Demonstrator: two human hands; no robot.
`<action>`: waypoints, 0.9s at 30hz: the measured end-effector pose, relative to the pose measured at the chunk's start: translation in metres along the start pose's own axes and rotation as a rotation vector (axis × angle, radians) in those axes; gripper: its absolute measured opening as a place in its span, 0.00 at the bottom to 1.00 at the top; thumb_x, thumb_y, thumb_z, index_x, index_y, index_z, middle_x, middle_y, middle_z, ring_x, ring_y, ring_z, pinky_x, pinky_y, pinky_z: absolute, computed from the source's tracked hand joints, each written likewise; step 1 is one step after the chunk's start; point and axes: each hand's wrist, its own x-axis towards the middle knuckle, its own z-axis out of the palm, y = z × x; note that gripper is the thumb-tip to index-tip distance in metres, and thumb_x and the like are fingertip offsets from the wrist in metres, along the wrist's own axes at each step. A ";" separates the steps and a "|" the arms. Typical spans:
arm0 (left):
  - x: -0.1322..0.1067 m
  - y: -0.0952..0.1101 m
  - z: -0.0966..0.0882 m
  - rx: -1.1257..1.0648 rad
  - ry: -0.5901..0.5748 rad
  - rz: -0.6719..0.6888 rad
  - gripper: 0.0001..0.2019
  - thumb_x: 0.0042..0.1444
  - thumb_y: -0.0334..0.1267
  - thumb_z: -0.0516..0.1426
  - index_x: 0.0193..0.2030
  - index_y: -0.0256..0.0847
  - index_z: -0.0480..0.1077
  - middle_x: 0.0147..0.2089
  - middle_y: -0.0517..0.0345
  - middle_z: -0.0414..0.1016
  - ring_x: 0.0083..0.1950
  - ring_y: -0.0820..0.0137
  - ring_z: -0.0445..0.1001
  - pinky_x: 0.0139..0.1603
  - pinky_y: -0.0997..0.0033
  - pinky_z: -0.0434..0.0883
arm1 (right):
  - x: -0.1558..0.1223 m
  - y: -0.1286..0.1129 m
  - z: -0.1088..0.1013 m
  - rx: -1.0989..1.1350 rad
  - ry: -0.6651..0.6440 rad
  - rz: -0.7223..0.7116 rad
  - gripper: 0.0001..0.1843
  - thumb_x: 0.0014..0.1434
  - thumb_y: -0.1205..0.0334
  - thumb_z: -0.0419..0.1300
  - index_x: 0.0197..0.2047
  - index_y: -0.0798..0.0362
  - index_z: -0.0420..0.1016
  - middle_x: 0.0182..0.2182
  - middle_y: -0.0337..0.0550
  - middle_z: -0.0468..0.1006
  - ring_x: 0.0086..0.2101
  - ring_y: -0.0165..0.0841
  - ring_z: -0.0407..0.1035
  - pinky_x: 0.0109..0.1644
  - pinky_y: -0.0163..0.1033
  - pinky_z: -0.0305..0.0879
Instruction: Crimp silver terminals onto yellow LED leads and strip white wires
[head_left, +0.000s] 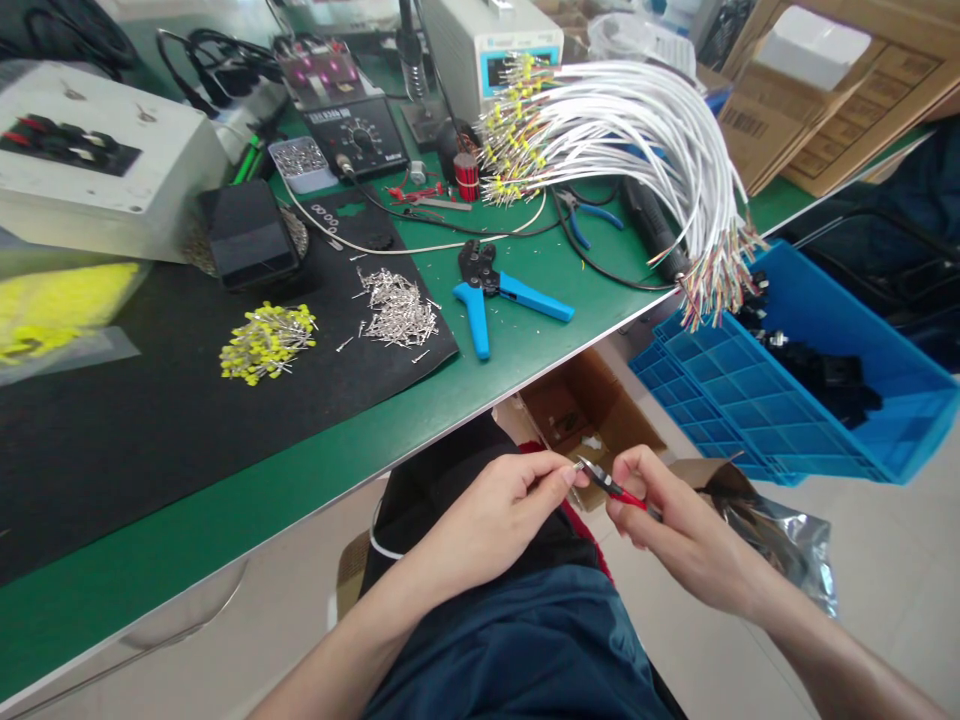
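Below the table edge, over my lap, my right hand (667, 515) is closed round a small pair of red-handled cutters (611, 485), jaws pointing left. My left hand (499, 515) pinches something tiny at the cutter tips; I cannot make out what it is. Up on the green bench (525, 350) lie a pile of yellow components (266, 342) and a pile of small metal terminals (397, 308) on a black mat (187, 400). Blue-handled crimping pliers (495, 290) rest to the right of them. A thick bundle of white wires (645, 130) with yellow tips arches over the bench's right end.
A blue crate (825, 420) holding black parts stands on the floor to the right, with an open cardboard box (592, 410) and a silver bag (787, 540) under the bench. A soldering station (356, 135), grey boxes and cartons line the back.
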 end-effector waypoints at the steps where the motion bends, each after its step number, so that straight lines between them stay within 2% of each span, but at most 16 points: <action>1: 0.002 -0.001 0.000 -0.006 -0.005 -0.002 0.21 0.71 0.50 0.52 0.43 0.36 0.80 0.38 0.54 0.77 0.39 0.66 0.71 0.40 0.71 0.66 | 0.001 0.002 0.000 0.006 -0.004 0.016 0.07 0.76 0.51 0.52 0.50 0.43 0.63 0.32 0.31 0.66 0.32 0.31 0.62 0.38 0.40 0.59; 6: 0.018 -0.013 0.001 -0.100 -0.054 -0.104 0.21 0.67 0.52 0.55 0.46 0.36 0.81 0.28 0.58 0.68 0.30 0.70 0.62 0.31 0.73 0.58 | 0.013 0.022 0.001 0.082 -0.040 0.079 0.14 0.74 0.45 0.53 0.55 0.43 0.65 0.30 0.31 0.64 0.29 0.30 0.59 0.33 0.38 0.60; 10: 0.044 -0.034 0.005 -0.143 -0.111 -0.177 0.21 0.67 0.52 0.55 0.45 0.35 0.80 0.25 0.64 0.57 0.25 0.76 0.51 0.26 0.74 0.49 | 0.031 0.047 0.002 0.199 -0.121 0.161 0.20 0.72 0.40 0.56 0.47 0.50 0.69 0.25 0.29 0.59 0.23 0.26 0.53 0.23 0.34 0.53; 13: 0.072 -0.056 0.011 -0.155 -0.140 -0.235 0.18 0.66 0.48 0.56 0.42 0.34 0.79 0.25 0.66 0.52 0.23 0.77 0.47 0.23 0.73 0.44 | 0.048 0.069 0.001 0.264 -0.175 0.214 0.21 0.71 0.41 0.58 0.43 0.52 0.70 0.23 0.27 0.55 0.20 0.23 0.48 0.20 0.31 0.46; 15: 0.090 -0.069 0.016 -0.154 -0.155 -0.284 0.15 0.66 0.45 0.58 0.41 0.33 0.77 0.25 0.66 0.54 0.22 0.78 0.47 0.22 0.73 0.44 | 0.058 0.084 0.001 0.271 -0.180 0.238 0.20 0.71 0.43 0.59 0.43 0.53 0.71 0.24 0.27 0.58 0.19 0.22 0.49 0.19 0.29 0.47; 17: 0.105 -0.078 0.020 -0.151 -0.155 -0.326 0.14 0.67 0.44 0.59 0.40 0.33 0.75 0.25 0.67 0.56 0.21 0.79 0.48 0.22 0.75 0.45 | 0.065 0.099 0.002 0.239 -0.166 0.259 0.19 0.72 0.45 0.59 0.43 0.54 0.72 0.26 0.30 0.65 0.19 0.22 0.54 0.20 0.29 0.53; 20: 0.112 -0.083 0.023 -0.164 -0.138 -0.342 0.14 0.68 0.45 0.59 0.39 0.33 0.74 0.25 0.66 0.58 0.21 0.79 0.49 0.21 0.76 0.46 | 0.072 0.120 0.008 0.128 -0.094 0.279 0.19 0.72 0.46 0.59 0.45 0.55 0.74 0.31 0.35 0.73 0.23 0.24 0.64 0.25 0.32 0.65; 23: 0.101 -0.078 0.021 -0.214 -0.114 -0.277 0.15 0.70 0.46 0.57 0.43 0.34 0.75 0.26 0.66 0.56 0.23 0.79 0.50 0.23 0.75 0.46 | 0.073 0.133 0.014 -0.049 0.063 0.248 0.18 0.71 0.47 0.61 0.50 0.55 0.75 0.39 0.41 0.78 0.33 0.31 0.73 0.36 0.39 0.75; 25: 0.085 -0.069 0.018 -0.265 -0.093 -0.218 0.17 0.70 0.48 0.55 0.47 0.34 0.75 0.28 0.65 0.56 0.24 0.78 0.51 0.24 0.75 0.49 | 0.071 0.131 0.015 -0.178 0.183 0.172 0.19 0.70 0.48 0.62 0.55 0.54 0.75 0.46 0.45 0.78 0.42 0.37 0.76 0.47 0.48 0.76; 27: 0.066 -0.057 0.015 -0.323 -0.068 -0.171 0.19 0.71 0.50 0.53 0.51 0.34 0.74 0.30 0.64 0.57 0.27 0.78 0.53 0.27 0.75 0.52 | 0.065 0.119 0.012 -0.288 0.288 0.062 0.21 0.70 0.49 0.61 0.59 0.54 0.71 0.52 0.49 0.77 0.49 0.41 0.75 0.55 0.54 0.73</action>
